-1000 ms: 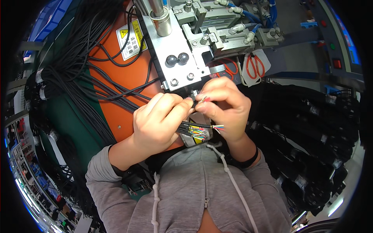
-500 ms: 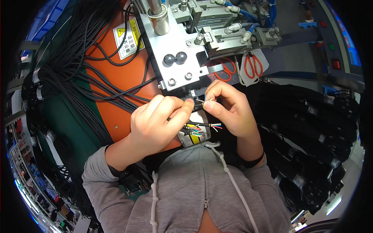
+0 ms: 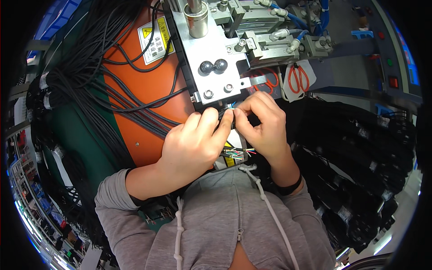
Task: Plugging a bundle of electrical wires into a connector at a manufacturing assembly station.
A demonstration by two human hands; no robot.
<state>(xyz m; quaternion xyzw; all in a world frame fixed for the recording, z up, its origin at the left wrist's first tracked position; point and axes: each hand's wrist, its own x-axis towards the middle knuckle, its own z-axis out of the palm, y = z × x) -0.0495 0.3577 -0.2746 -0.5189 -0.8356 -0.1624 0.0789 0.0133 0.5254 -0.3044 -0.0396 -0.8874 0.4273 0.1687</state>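
My left hand (image 3: 191, 140) is closed in a pinch on the end of a black cable, just below the front edge of a metal machine head (image 3: 211, 63). From that end stick out thin blue and white wires (image 3: 232, 106). The thumb and forefinger of my right hand (image 3: 264, 123) are pressed together on these wires, close to my left fingertips. Fingers hide most of the cable end. Below the hands lie other black cable ends with stripped-out coloured wires (image 3: 234, 154), over a white and yellow label.
A thick bunch of black cables (image 3: 94, 85) runs over the orange panel (image 3: 146, 117) at the left. Metal cylinders with blue air hoses (image 3: 299, 40) stand at the back. Red-handled scissors (image 3: 298, 78) lie behind my right hand. Bundles of black cables (image 3: 351, 166) fill the right side.
Both hands have moved up a little, bringing the wire ends against the machine head's front edge. The whole view has shifted slightly, so the machine appears further right.
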